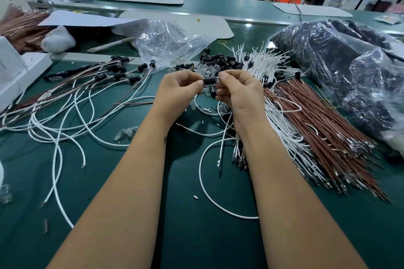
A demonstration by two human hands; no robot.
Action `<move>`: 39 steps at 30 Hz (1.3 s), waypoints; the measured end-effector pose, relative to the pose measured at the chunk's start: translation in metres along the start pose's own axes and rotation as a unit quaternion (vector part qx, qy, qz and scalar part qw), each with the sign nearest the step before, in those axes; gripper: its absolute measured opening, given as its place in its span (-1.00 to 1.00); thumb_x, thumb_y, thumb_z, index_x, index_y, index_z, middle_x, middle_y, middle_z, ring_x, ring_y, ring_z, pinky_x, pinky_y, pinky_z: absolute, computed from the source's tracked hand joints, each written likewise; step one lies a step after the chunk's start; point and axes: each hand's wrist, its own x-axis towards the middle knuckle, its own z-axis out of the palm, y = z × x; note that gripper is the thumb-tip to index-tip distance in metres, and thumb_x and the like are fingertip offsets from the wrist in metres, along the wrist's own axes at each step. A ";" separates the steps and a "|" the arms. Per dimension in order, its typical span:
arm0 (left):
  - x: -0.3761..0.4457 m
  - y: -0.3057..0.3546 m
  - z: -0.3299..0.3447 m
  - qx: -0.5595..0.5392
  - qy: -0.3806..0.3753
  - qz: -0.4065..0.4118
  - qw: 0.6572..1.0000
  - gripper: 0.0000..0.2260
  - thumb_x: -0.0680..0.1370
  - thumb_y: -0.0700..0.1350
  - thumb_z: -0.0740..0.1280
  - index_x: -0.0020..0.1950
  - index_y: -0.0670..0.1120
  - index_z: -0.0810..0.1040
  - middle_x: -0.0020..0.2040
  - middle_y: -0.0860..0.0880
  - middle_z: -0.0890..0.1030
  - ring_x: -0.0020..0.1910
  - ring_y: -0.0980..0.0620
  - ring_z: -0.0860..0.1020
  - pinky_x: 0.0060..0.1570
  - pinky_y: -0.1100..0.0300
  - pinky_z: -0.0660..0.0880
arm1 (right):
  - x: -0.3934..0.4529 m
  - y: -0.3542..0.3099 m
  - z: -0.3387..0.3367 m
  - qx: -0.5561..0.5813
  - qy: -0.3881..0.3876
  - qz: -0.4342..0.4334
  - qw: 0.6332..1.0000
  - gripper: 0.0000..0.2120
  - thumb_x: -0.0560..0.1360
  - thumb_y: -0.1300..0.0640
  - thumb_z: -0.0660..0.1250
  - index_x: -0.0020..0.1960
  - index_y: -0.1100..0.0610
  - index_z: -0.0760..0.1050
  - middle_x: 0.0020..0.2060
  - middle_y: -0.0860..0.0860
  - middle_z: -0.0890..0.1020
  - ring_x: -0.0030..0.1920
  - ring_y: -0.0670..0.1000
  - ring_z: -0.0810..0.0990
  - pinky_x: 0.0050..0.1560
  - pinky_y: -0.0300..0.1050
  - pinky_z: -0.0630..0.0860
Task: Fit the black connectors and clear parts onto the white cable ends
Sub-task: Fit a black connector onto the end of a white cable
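My left hand [177, 89] and my right hand [238, 91] meet over the middle of the green table. Between their fingertips sits a black connector [208, 81] with a small clear part [217, 79] at its right end. The left hand pinches the connector; the right pinches the clear part. A second black connector [212, 90] shows lower in my right hand. White cables [223, 146] hang from under my right palm. A heap of loose black connectors [220, 61] and clear parts [207, 70] lies just beyond my hands.
Finished white and brown cables with connectors [91, 85] spread at left. A bundle of white cables [271, 61] and brown wires [323, 120] lies at right. A clear bag [168, 41] and bags of black parts [341, 54] stand behind. A white box [19, 72] sits far left.
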 end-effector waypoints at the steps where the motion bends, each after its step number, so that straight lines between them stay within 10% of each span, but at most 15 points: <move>1: 0.000 0.000 0.000 -0.002 -0.001 0.000 1.000 -0.87 0.53 -0.26 0.35 -0.17 -0.06 0.60 -0.34 0.02 0.58 -0.36 0.22 0.51 -0.22 0.43 0.45 | 0.000 0.000 0.000 -0.004 0.001 -0.002 1.000 -0.90 0.52 0.27 0.36 -0.16 0.15 0.56 -0.43 -0.02 0.59 -0.43 -0.10 0.52 -0.37 -0.24 0.52; 39: 0.001 -0.009 -0.003 -0.029 0.009 0.012 0.999 -0.88 0.49 -0.17 0.44 -0.24 -0.02 0.64 -0.41 0.08 0.60 -0.35 0.13 0.51 -0.23 0.38 0.46 | -0.001 0.004 -0.002 -0.129 -0.001 -0.074 0.989 -0.85 0.51 0.26 0.38 -0.20 0.07 0.57 -0.39 -0.04 0.59 -0.41 -0.19 0.51 -0.32 -0.31 0.51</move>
